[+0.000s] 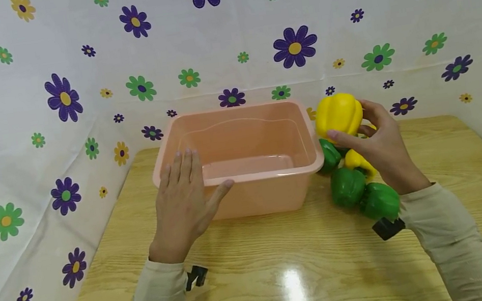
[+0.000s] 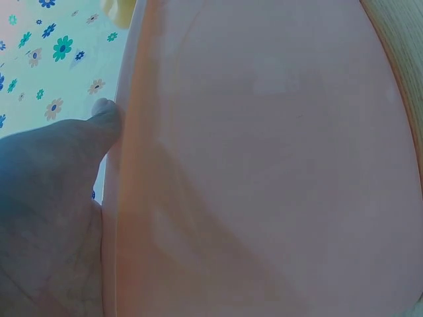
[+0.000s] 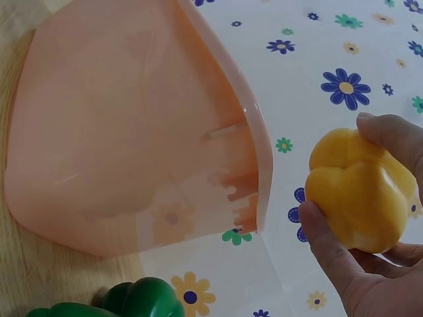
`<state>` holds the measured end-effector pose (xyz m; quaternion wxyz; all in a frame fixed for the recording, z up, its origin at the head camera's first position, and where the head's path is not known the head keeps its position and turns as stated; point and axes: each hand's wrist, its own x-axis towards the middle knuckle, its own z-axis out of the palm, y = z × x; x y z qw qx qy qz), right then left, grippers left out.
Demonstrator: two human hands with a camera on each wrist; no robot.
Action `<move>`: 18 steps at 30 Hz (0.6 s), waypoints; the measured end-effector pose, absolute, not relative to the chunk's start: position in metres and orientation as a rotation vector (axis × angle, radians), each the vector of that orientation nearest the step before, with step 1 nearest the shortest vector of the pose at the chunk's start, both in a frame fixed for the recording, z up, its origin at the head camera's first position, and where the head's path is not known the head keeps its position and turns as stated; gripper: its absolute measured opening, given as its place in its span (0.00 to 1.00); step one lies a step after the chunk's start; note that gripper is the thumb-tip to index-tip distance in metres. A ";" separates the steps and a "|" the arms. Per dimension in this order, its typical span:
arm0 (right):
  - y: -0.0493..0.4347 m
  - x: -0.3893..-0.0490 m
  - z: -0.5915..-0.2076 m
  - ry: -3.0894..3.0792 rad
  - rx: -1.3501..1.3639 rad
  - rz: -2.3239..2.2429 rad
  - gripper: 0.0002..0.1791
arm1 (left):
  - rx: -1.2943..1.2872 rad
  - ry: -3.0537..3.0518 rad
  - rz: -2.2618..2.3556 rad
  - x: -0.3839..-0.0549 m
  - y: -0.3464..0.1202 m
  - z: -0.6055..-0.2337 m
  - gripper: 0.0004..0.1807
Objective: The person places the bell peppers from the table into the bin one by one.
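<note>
My right hand (image 1: 385, 143) grips a yellow bell pepper (image 1: 339, 115), thumb on one side and fingers round the other, raised beside the basin's right rim. In the right wrist view the same yellow pepper (image 3: 360, 191) sits between thumb and fingers. A peach plastic basin (image 1: 256, 194) stands on the table. Flat and straight-fingered, my left hand (image 1: 182, 205) rests on the front left of its rim, as the thumb (image 2: 106, 115) at the rim shows in the left wrist view. No pepper shows inside the basin.
Right of the basin, under my right hand, lie several green peppers (image 1: 348, 187) and a yellow pepper (image 1: 358, 162). They rest on a wooden table (image 1: 259, 281). Behind it hangs a white cloth (image 1: 246, 21) with flower prints.
</note>
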<state>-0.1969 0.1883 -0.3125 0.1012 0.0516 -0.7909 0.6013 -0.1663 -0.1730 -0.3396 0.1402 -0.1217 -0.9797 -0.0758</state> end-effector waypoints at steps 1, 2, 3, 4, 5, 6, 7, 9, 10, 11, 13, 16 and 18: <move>0.188 -0.197 -0.312 -2.335 0.156 1.779 0.46 | -0.352 -2.827 -0.218 -0.166 -0.173 -0.340 0.56; 0.188 -0.197 -0.312 -2.332 0.160 1.783 0.46 | -0.352 -2.825 -0.218 -0.166 -0.173 -0.340 0.56; 0.188 -0.197 -0.312 -2.330 0.163 1.784 0.46 | -0.354 -2.821 -0.219 -0.166 -0.173 -0.340 0.56; 0.187 -0.197 -0.312 -2.329 0.166 1.785 0.46 | -0.356 -2.815 -0.218 -0.166 -0.173 -0.340 0.56; 0.187 -0.197 -0.311 -2.329 0.169 1.782 0.46 | -0.358 -2.810 -0.217 -0.167 -0.173 -0.340 0.56; 0.187 -0.197 -0.311 -2.327 0.173 1.783 0.46 | -0.358 -2.806 -0.215 -0.167 -0.173 -0.340 0.56; 0.187 -0.197 -0.311 -2.325 0.175 1.786 0.46 | -0.359 -2.804 -0.214 -0.167 -0.173 -0.340 0.56; 0.186 -0.197 -0.310 -2.324 0.181 1.789 0.46 | -0.359 -2.800 -0.212 -0.167 -0.173 -0.340 0.56; 0.186 -0.197 -0.310 -2.324 0.184 1.791 0.46 | -0.358 -2.798 -0.211 -0.167 -0.173 -0.340 0.55; 0.185 -0.197 -0.309 -2.324 0.187 1.790 0.45 | -0.357 -2.799 -0.212 -0.167 -0.173 -0.340 0.55; 0.184 -0.197 -0.308 -2.327 0.190 1.786 0.45 | -0.357 -2.797 -0.213 -0.167 -0.173 -0.339 0.55; 0.183 -0.197 -0.308 -2.325 0.195 1.781 0.45 | -0.357 -2.798 -0.215 -0.167 -0.173 -0.339 0.56; 0.183 -0.197 -0.308 -2.325 0.201 1.777 0.44 | -0.356 -2.802 -0.215 -0.167 -0.173 -0.339 0.56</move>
